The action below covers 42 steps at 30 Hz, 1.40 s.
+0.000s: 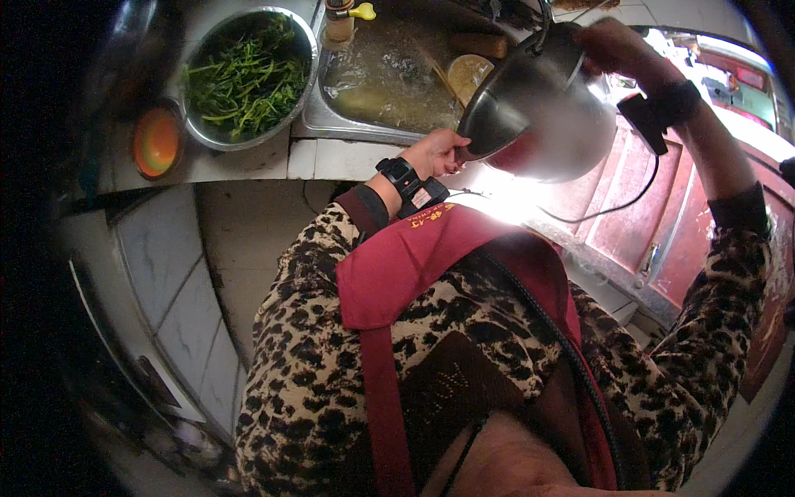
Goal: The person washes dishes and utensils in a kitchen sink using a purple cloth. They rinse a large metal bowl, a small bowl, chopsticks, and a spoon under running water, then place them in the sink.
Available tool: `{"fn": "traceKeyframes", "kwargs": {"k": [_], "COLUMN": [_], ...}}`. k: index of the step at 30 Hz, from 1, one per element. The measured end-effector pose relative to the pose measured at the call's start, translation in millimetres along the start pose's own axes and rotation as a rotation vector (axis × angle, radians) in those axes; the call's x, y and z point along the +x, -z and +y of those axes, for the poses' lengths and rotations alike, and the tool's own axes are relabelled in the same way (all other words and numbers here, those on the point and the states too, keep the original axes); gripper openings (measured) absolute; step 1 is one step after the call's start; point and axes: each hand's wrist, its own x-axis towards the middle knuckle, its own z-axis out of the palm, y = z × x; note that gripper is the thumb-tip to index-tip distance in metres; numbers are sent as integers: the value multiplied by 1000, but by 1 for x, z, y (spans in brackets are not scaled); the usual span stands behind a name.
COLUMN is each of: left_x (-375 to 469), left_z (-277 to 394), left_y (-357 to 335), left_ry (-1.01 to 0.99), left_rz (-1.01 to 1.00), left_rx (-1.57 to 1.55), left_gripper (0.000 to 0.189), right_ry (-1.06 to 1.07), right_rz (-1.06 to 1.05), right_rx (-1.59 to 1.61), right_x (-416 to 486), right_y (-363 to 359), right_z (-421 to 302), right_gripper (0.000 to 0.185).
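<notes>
A large stainless steel basin [553, 124] is tilted on its side at the right end of the sink, its mouth turned towards the water. My left hand [440, 152] grips the near rim between thumb and fingers. High on the far side, my right hand [615, 50] holds the basin, its fingertips partly hidden by shadow and glare. Cloudy water with bubbles fills the metal sink [376, 127]. In it are a small round bowl [469, 77] and thin wooden sticks [448, 86]. A dark hose or faucet [543, 28] reaches down behind the basin's upper rim.
A metal bowl of green leafy vegetables [254, 87] stands left of the sink, beside an orange dish [156, 141]. A container [339, 30] with a yellow-handled item [363, 11] sits at the sink's back edge. Red cabinet doors [633, 199] are on the right. A cable [621, 214] dangles from my right wrist.
</notes>
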Motion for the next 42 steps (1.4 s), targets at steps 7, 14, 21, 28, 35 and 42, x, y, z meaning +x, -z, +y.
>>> {"fn": "traceKeyframes", "kwargs": {"k": [7, 14, 21, 28, 35, 42], "left_x": [-69, -166, -217, -233, -246, -245], "left_z": [34, 57, 8, -75, -106, -111], "left_y": [-11, -12, -21, -6, 15, 9], "left_ry": [-242, -524, -749, -791, -775, -823], "left_rz": [432, 897, 1167, 1380, 1424, 1488], "left_rx": [107, 572, 537, 287, 149, 111], "left_gripper": [20, 17, 25, 23, 17, 19], "right_ry": [99, -245, -139, 122, -34, 68], "right_rz": [45, 168, 106, -56, 267, 317], "right_rx": [-326, 843, 1055, 719, -196, -739], "right_x": [-50, 32, 79, 118, 219, 285], "right_y": [-53, -222, -256, -259, -265, -301], "right_z": [105, 151, 92, 142, 188, 157], "right_gripper": [15, 21, 22, 37, 20, 35]}}
